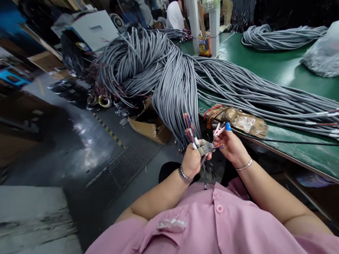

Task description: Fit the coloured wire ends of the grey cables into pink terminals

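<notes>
My left hand [194, 159], with grey cloth covers on its fingers, is closed round a small bundle of grey cables. The stripped cable ends [189, 128] stick up above the fist and show thin red, blue and orange wires. Close beside it, my right hand [232, 148] has a blue cover on a fingertip and is pinched on a pale pink clip-like piece [218, 131]. Several thin coloured wires [220, 146] from the left hand's cables reach toward the right fingers. The exact contact between wires and fingers is partly hidden.
A large heap of grey cables [172, 73] lies over the green table [302, 161] and hangs off its edge. A taped brown block [242, 120] sits by the edge. Beyond are a plastic bag [333, 49], a white post [193, 14] and a person [174, 15]. A cardboard box [147, 125] stands below.
</notes>
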Tool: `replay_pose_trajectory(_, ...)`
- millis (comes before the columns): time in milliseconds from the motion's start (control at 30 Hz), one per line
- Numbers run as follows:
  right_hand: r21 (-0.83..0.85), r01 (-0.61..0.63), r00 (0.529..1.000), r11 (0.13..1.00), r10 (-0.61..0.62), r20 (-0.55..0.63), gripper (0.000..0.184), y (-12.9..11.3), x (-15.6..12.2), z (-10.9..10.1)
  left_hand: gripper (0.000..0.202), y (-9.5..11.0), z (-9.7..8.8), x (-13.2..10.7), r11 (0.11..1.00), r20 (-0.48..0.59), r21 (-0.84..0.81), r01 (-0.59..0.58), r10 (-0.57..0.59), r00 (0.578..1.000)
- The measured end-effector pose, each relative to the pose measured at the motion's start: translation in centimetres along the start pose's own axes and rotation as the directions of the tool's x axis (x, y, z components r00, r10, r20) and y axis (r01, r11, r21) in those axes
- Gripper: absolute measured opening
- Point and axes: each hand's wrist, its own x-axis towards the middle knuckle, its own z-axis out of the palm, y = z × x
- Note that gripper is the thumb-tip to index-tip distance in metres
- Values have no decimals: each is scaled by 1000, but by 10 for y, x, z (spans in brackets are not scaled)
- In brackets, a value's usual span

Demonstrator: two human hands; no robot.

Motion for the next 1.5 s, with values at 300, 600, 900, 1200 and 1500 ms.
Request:
replay_pose_trajectory(300,182,2,999,983,7,-44,31,3,6,6,27,-3,5,9,1000,-27,-12,19,-19,999)
replay_pose_trajectory(600,197,-4,997,980,20,-79,34,4,5,8,27,-8,-1,10,999,-4,29,16,-16,1000)
replay_pose_trajectory(900,102,-55,998,993,56,-12,33,-2,-1,4,25,-8,1,-5,996,-58,-2,-93,93,994)
replay_pose_trajectory(1200,71,39,999,997,-37,-28,33,2,0,7,27,-9,9,2,996,-116,9,-92,92,989)
replay_pose_trajectory(1500,105,57,997,993,-51,-63,28,3,2,9,31,-15,8,7,994,-103,65,-86,93,990)
